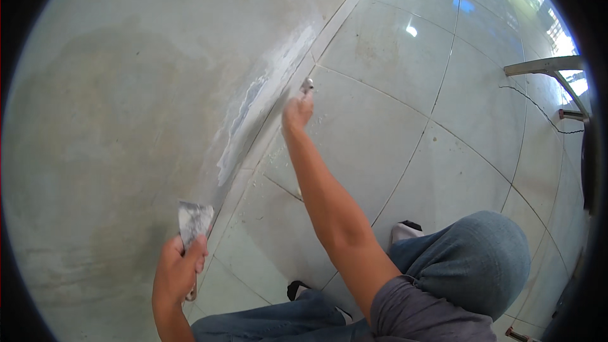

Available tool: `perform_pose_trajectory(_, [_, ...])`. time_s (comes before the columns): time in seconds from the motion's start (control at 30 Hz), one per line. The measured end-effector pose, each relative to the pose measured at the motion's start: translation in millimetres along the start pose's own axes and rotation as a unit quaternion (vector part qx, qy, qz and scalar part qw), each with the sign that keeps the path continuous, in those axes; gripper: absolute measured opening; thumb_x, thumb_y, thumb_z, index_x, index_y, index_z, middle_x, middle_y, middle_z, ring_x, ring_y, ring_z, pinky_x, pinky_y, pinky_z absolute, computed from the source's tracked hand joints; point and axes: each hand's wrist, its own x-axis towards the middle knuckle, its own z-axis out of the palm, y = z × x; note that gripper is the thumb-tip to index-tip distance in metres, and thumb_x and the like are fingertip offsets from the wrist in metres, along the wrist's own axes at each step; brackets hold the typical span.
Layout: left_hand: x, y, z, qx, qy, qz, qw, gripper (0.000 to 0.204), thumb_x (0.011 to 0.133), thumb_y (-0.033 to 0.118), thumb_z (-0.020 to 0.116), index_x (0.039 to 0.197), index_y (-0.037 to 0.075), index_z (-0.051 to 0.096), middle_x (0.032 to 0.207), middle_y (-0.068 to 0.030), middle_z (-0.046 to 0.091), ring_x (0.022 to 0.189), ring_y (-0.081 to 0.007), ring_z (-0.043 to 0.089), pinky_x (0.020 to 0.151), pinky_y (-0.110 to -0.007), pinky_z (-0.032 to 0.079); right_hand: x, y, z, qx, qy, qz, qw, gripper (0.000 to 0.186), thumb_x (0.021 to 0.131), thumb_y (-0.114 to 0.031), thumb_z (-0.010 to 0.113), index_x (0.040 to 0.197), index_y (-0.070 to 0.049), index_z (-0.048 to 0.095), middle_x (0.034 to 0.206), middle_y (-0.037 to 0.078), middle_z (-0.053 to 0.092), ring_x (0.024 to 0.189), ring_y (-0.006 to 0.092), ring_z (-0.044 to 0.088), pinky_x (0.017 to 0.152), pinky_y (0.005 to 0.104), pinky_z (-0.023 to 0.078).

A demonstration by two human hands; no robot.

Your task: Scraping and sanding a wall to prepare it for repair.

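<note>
My left hand [174, 269] is closed around the handle of a putty knife [195, 220], whose flat metal blade points up and carries white paste. It is held near the foot of the wall. Farther ahead, my right hand [296, 114] grips a hand tool [307, 84]; only its rounded handle end sticks out past the fingers, and its working end is hidden. This hand is beside the wall base, next to a long streak of wet white filler [244, 111] on the wall.
A stained grey wall [126, 120] rises at the left, with a tile skirting [244, 180] along its foot. Pale crumbs lie on the glossy floor tiles [373, 126]. My bent knee [475, 259] is at lower right. A chair-like frame [544, 65] and a thin dark wire [538, 107] are at far right.
</note>
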Motion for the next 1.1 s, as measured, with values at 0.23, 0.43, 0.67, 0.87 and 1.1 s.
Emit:
perform_pose_trajectory(0.23, [7.9,0.0,18.0,-0.151,0.006,-0.081,0.985,0.027,0.096,0.023,0.057,0.082,0.001,0.058,0.066,-0.0008,0.053,0.053,-0.0068,0.044,0.050,-0.024,0.035,11.1,-51.9,72.5,0.003,-0.044,-0.094,0.995,0.049,0.095,-0.006,0.038,0.142,0.007,0.034,0.149,0.028,0.032,0.139,0.0401,0.030,0.114,0.0389,0.025])
perform_pose_trajectory(0.43, [60.4,-1.5,49.6,0.005,-0.045,-0.070,0.997,0.027,0.096,0.025,0.059,0.082,0.001,0.058,0.065,0.0006,0.052,0.053,-0.0061,0.044,0.050,-0.024,0.035,88.1,-39.4,65.7,0.023,-0.010,-0.219,0.975,0.049,0.098,-0.012,0.039,0.142,0.007,0.033,0.152,0.025,0.029,0.142,0.0387,0.026,0.117,0.0381,0.020])
perform_pose_trajectory(0.67, [82.5,0.2,56.5,-0.038,-0.029,-0.025,0.999,0.033,0.094,0.032,0.062,0.083,0.001,0.059,0.061,0.0011,0.050,0.054,-0.0062,0.045,0.051,-0.023,0.036,60.9,-34.7,54.1,0.027,-0.114,-0.184,0.976,0.048,0.100,-0.015,0.038,0.145,0.000,0.034,0.155,0.019,0.027,0.143,0.0340,0.028,0.115,0.0373,0.026])
perform_pose_trajectory(0.87, [83.0,-4.5,61.4,0.055,-0.075,-0.029,0.995,0.035,0.093,0.033,0.063,0.080,0.001,0.060,0.063,0.0004,0.052,0.058,-0.0078,0.047,0.054,-0.027,0.038,120.0,-57.8,63.5,0.070,-0.068,-0.229,0.969,0.044,0.098,-0.010,0.039,0.141,-0.001,0.042,0.143,0.023,0.045,0.134,0.0351,0.042,0.111,0.0357,0.031])
perform_pose_trajectory(1.1, [80.9,-5.9,59.8,0.102,-0.066,-0.042,0.992,0.034,0.093,0.031,0.061,0.083,-0.001,0.060,0.066,-0.0035,0.057,0.060,-0.0107,0.050,0.057,-0.030,0.041,39.7,-30.4,57.6,0.042,-0.113,-0.241,0.963,0.051,0.097,-0.008,0.043,0.146,0.000,0.033,0.151,0.021,0.034,0.136,0.0346,0.040,0.111,0.0386,0.032])
